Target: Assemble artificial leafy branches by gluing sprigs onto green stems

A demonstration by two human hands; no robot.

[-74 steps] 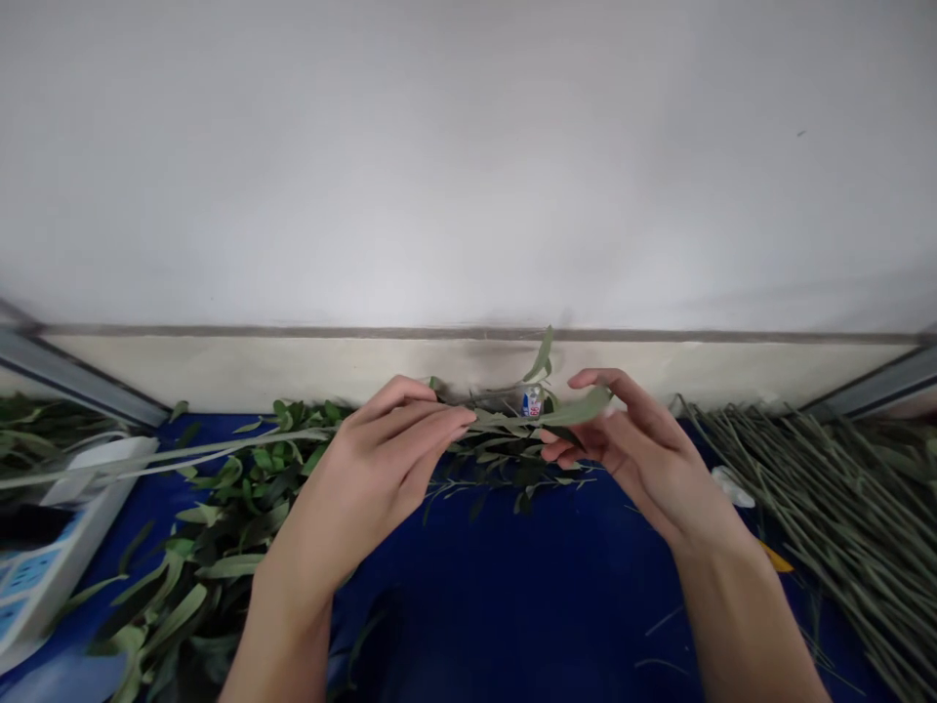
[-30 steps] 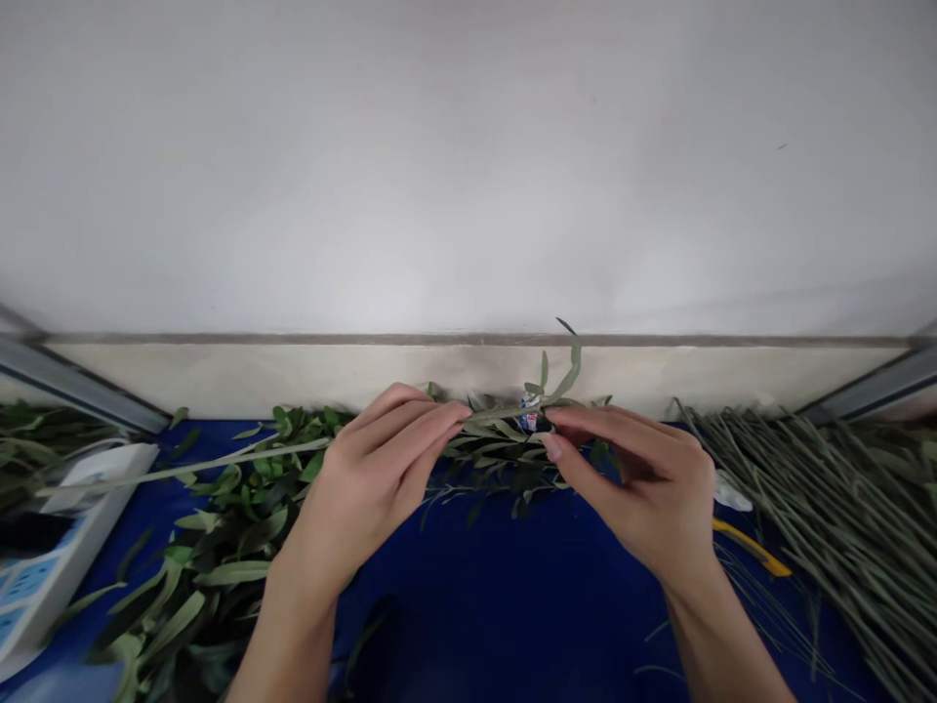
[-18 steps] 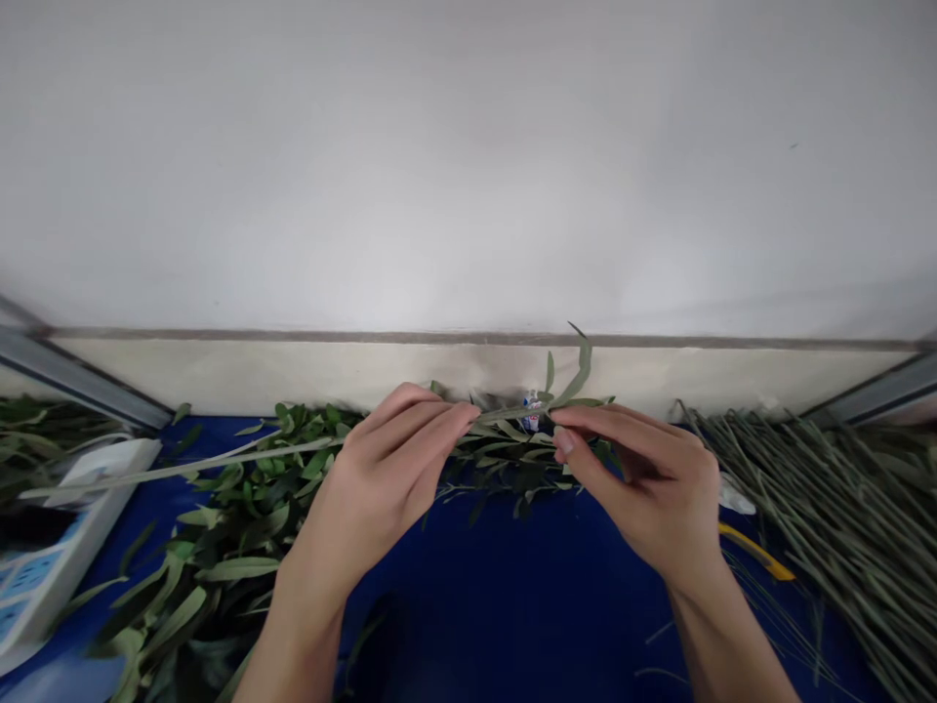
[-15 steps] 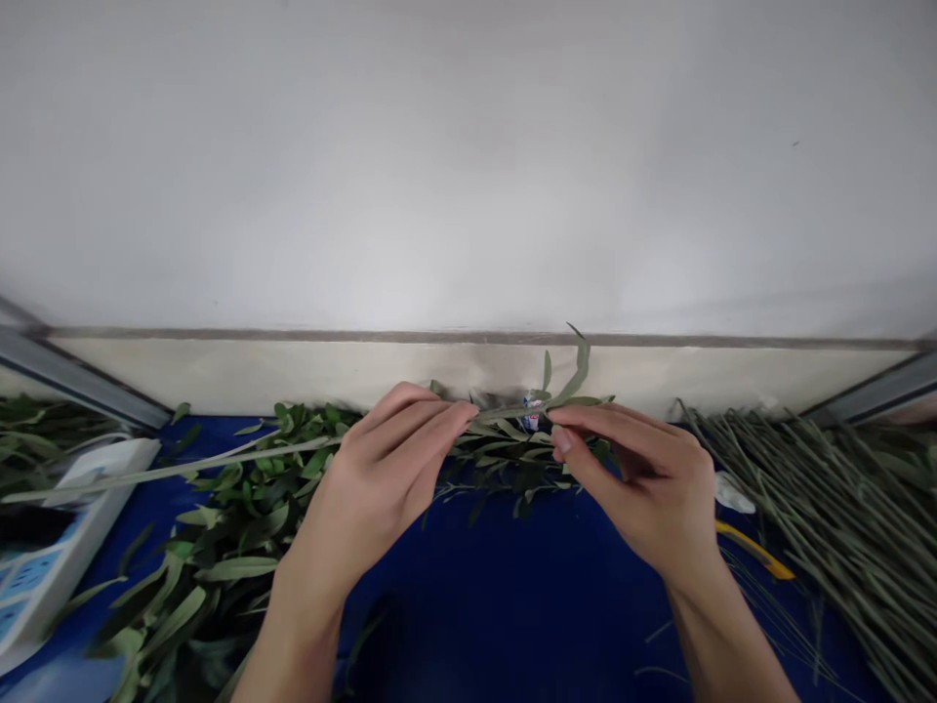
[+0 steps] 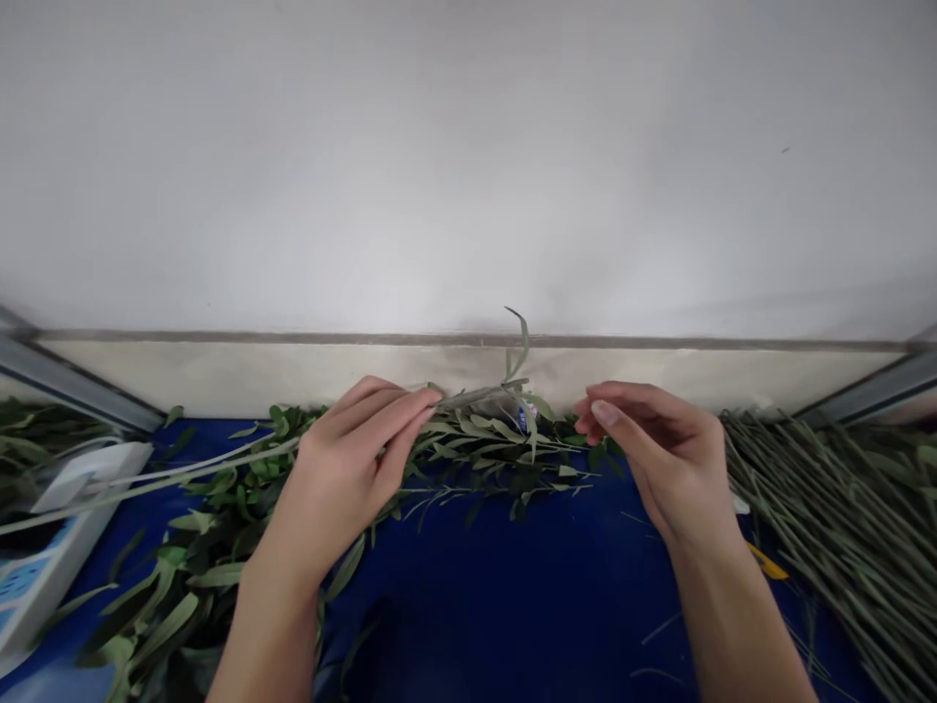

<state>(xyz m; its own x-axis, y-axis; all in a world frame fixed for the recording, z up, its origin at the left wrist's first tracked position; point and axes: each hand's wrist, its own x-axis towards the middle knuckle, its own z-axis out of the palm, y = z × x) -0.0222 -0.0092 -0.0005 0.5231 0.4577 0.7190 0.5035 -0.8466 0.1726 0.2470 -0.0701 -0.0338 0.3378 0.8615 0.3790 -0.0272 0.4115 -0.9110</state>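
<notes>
My left hand [image 5: 358,449] is closed, its thumb and fingers pinching a grey-green leafy stem [image 5: 479,397]. Beyond my fingertips the stem runs to the right, with a curled narrow leaf rising from its tip. On the other side of the hand a long pale stalk [image 5: 197,469] extends left over the power strip. My right hand [image 5: 666,449] is apart from the stem, to its right, fingers loosely curled and the thumb near them; nothing shows in it. Below the held stem lie leafy sprigs [image 5: 498,449] on the blue tabletop [image 5: 512,596].
Cut leaves and sprigs [image 5: 183,576] are heaped at the left beside a white power strip [image 5: 95,527]. Many bare stems [image 5: 820,527] lie at the right, next to a yellow-handled tool [image 5: 767,560]. A pale wall [image 5: 468,176] rises behind the table.
My right hand has let go of the stem and moved slightly right. My left hand has shifted left with the stem still pinched, and the curled leaf has moved left too.
</notes>
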